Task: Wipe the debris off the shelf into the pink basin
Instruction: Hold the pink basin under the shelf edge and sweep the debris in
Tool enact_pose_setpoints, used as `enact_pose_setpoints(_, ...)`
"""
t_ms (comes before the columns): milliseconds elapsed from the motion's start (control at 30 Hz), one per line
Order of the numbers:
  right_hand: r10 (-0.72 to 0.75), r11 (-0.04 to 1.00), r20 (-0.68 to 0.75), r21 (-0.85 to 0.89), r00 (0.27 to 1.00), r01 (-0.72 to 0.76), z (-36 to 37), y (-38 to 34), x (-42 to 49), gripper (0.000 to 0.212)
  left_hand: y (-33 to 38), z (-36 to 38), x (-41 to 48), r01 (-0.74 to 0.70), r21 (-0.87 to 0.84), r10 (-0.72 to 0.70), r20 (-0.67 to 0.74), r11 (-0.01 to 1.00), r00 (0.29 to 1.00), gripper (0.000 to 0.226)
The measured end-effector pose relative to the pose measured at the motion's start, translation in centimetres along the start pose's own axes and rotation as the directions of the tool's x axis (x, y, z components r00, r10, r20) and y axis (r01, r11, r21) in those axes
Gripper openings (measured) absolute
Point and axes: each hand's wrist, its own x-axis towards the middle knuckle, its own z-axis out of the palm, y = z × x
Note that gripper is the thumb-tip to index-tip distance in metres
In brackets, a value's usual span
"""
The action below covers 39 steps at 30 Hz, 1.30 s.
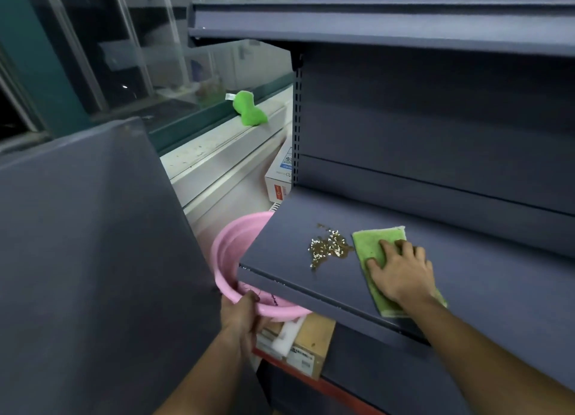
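Nearest: left hand [245, 310] curled tight round the near rim of the pink basin [227, 259], holding it below the shelf's left end w/ the mouth partly tucked under the corner.

Right hand [401, 271] lies flat, fingers spread, palm down on the green cloth [370, 246]; pressing, not pinching. Cloth sits on the shelf [466, 274] just right of the debris [326, 246], leading edge approx touching the pile.

Step, by my read: sweep set up but not done, pile is well short of the edge. Next move needs a steady leftward push w/ cloth kept flat so grains don't slip under, aimed at the left end above the basin.

Edges/room: shelf surface between pile and left edge is bare, nothing blocking. Front lip is close to the cloth's near end; drifting forward would likely spill grains outside the basin. Back panel [435, 134] well behind, upper shelf [373, 28] overhead, plenty of clearance.
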Motion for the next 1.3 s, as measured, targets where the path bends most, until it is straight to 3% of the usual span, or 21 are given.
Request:
enact_pose_setpoints(100,-0.078,0.995,-0.058,-0.074,0.995,0.074,0.1,-1.4,0.3,0.057,1.2,-0.7,0.7,0.066,-0.015,-0.066,0.025,0.998,0.997,0.025)
enact_pose_setpoints(200,-0.136,0.986,-0.066,0.086,0.989,0.141,0.7,-1.4,0.5,0.055,2.1,-0.9,1.1,0.091,0.007,-0.091,0.060,0.996,0.994,0.025)
enact_pose_setpoints(400,0.093,0.932,-0.168,0.361,0.981,-0.026,1.6,-4.3,0.9,0.046,1.9,-0.5,1.9,0.112,0.012,-0.113,0.055,0.994,0.992,0.041)
enact_pose_setpoints(567,0.125,0.907,-0.150,0.417,0.981,-0.052,2.2,-9.8,0.9,0.049,2.3,-0.5,1.8,0.107,0.016,-0.107,0.019,0.994,0.994,0.037)
enact_pose_setpoints(933,-0.012,0.911,-0.160,0.406,0.987,0.077,3.9,-19.3,3.7,0.043,2.4,-0.2,2.0,0.119,0.007,-0.119,0.008,0.993,0.993,0.045)
enact_pose_setpoints(1300,-0.126,0.826,-0.183,0.525,0.975,0.205,4.5,-27.0,3.9,0.046,2.6,-0.2,2.1,0.121,-0.001,-0.121,-0.022,0.993,0.992,0.041)
